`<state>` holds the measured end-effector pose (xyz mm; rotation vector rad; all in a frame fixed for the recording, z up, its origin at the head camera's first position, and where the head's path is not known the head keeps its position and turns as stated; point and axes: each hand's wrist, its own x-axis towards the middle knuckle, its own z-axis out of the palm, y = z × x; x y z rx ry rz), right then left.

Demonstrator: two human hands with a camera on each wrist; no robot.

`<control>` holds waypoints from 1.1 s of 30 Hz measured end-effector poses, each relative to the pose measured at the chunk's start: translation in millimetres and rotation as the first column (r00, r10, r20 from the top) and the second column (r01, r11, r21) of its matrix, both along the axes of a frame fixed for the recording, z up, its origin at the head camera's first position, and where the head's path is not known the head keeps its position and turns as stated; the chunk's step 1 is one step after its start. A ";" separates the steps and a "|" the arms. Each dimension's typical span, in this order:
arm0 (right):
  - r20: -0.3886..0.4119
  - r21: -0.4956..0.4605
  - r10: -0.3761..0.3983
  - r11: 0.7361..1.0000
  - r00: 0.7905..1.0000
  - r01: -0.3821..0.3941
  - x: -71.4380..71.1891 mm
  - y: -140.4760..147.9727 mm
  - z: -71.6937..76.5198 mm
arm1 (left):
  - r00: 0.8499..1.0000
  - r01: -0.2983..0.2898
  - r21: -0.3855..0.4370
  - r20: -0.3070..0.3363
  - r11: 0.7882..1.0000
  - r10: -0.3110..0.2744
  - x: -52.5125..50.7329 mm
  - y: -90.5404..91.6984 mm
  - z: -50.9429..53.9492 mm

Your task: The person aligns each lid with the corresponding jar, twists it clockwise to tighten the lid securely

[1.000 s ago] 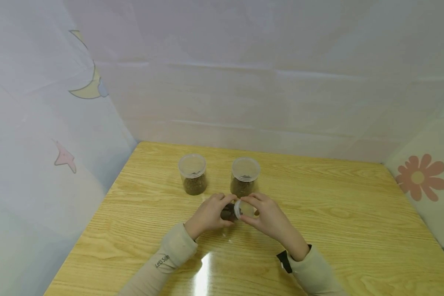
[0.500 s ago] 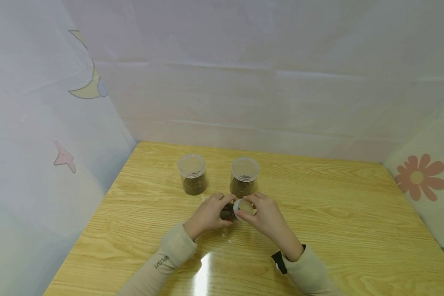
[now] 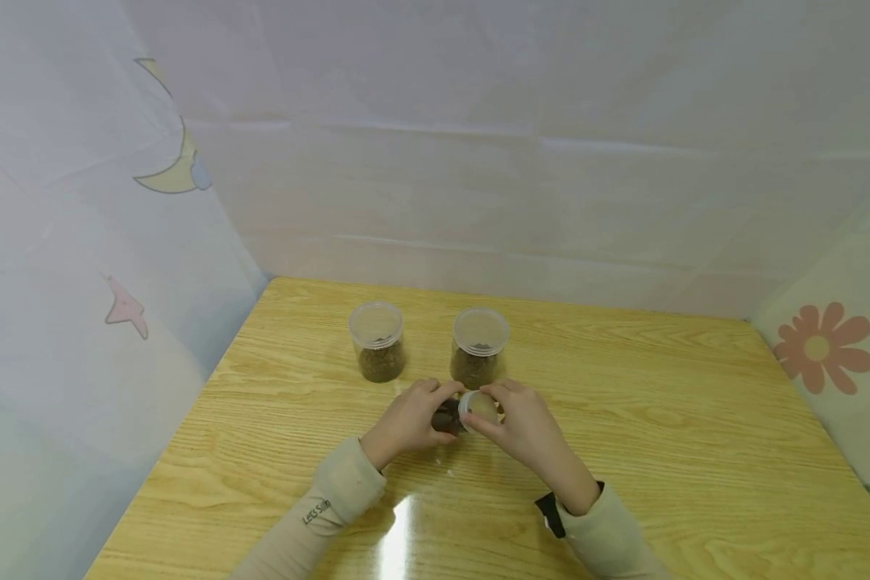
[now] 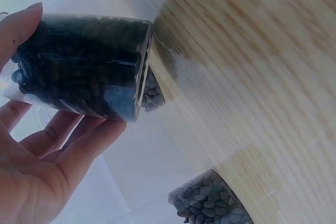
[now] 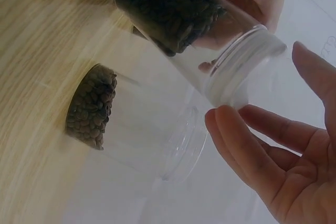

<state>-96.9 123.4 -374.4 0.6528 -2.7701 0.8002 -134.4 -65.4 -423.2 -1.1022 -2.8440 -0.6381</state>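
My left hand point(image 3: 408, 416) grips a clear jar point(image 4: 86, 66), tilted onto its side and partly filled with dark beans. The jar's base points left and its pale screw lid point(image 3: 482, 408) points right. Thumb and fingers of my right hand point(image 3: 528, 425) lie around the lid's rim. In the right wrist view the fingertips touch the lid's lower edge, while the thumb is close to the opposite edge; whether it touches there I cannot tell. Just behind the held jar stands a lidded jar of brown beans point(image 3: 478, 362).
Another lidded bean jar point(image 3: 380, 360) stands upright at the back left. All this is on a wood-grain table point(image 3: 660, 419). Pale printed cloth point(image 3: 478, 201) hangs behind the table and at both sides.
My right hand has shifted slightly left, its thumb coming farther over the lid's rim, then slightly back right. The left hand and the standing jars have stayed in place.
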 end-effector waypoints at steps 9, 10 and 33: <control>0.057 0.038 -0.011 0.999 0.998 0.008 2.2 5.7 2.3 | 1.000 0.000 -0.001 0.005 1.000 0.000 -0.3 -0.1 1.9; 0.055 0.038 -0.012 0.999 0.998 0.010 2.3 6.5 1.8 | 1.000 0.001 0.000 0.007 1.000 -0.001 -0.3 -0.2 2.0; -0.125 0.065 0.260 0.965 0.957 -0.254 -1.3 14.4 -5.6 | 1.000 0.003 0.004 0.011 1.000 -0.003 -1.7 -1.5 -1.5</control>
